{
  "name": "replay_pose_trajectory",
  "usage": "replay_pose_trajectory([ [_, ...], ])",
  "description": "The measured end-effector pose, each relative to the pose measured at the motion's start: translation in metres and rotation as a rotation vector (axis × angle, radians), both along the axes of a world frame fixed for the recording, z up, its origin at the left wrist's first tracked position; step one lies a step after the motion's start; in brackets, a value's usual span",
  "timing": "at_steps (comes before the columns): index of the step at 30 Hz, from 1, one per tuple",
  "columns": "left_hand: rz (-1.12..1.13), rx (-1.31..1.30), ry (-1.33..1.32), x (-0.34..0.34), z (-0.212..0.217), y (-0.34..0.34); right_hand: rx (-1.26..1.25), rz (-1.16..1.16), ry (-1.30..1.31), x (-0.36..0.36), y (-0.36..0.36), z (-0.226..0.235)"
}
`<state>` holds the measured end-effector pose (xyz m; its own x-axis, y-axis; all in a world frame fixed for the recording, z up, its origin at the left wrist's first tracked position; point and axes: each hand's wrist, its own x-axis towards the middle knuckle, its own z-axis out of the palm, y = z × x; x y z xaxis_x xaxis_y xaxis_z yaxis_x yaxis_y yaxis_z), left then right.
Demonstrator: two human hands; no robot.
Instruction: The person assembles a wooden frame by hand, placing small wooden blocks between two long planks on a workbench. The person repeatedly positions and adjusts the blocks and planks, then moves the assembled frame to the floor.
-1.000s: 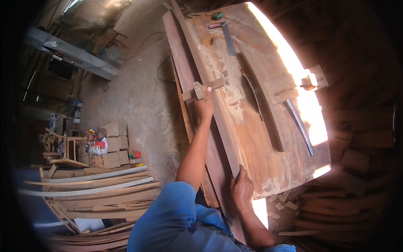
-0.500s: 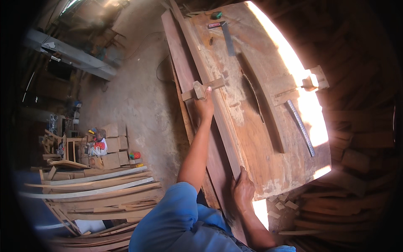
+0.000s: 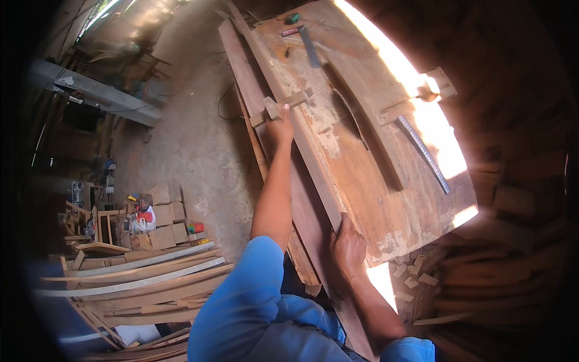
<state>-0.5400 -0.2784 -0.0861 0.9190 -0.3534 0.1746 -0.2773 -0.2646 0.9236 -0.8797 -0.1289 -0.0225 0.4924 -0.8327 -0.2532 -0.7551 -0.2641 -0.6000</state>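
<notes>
My left hand point(image 3: 279, 129) is closed on a wooden marking gauge point(image 3: 272, 109), a crossbar with a block head, lying across a long narrow board point(image 3: 309, 161). This board lies along the left edge of a worn wooden worktable point(image 3: 374, 223). Nearer to me, my right hand point(image 3: 348, 246) grips the board's near end, thumb on top; its other fingers are partly hidden. A wider reddish plank point(image 3: 304, 205) runs alongside on the left, under my left forearm.
On the table are a try square point(image 3: 310, 48), a green tape measure point(image 3: 292, 19), a thick plank point(image 3: 368, 127), a second gauge point(image 3: 416, 99) and a metal ruler point(image 3: 425, 154). Offcuts point(image 3: 415, 276) lie at lower right. Stacked timber point(image 3: 139, 271) fills the lower left.
The whole view has shifted, so the table sits a little higher and further left. Both hands keep their holds, with little visible movement along the board.
</notes>
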Motion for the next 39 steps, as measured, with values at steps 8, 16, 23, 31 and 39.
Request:
replay_pose_trajectory([
  [8,-0.012,-0.020,-0.012,-0.058,0.006,0.040,-0.123,-0.023,0.009,-0.004,0.010,-0.004],
  [16,0.009,-0.193,0.164,-0.198,-0.017,0.248,-0.094,-0.016,-0.009,-0.039,0.021,-0.004],
  [23,-0.034,-0.182,0.369,-0.256,-0.020,0.461,0.061,-0.236,-0.030,-0.243,0.141,0.022],
  [31,-0.019,-0.236,0.381,-0.313,0.016,0.528,0.019,-0.234,0.229,-0.364,0.222,0.015],
  [39,-0.079,-0.254,0.256,-0.363,0.048,0.531,0.275,0.048,0.117,-0.395,0.180,-0.052],
])
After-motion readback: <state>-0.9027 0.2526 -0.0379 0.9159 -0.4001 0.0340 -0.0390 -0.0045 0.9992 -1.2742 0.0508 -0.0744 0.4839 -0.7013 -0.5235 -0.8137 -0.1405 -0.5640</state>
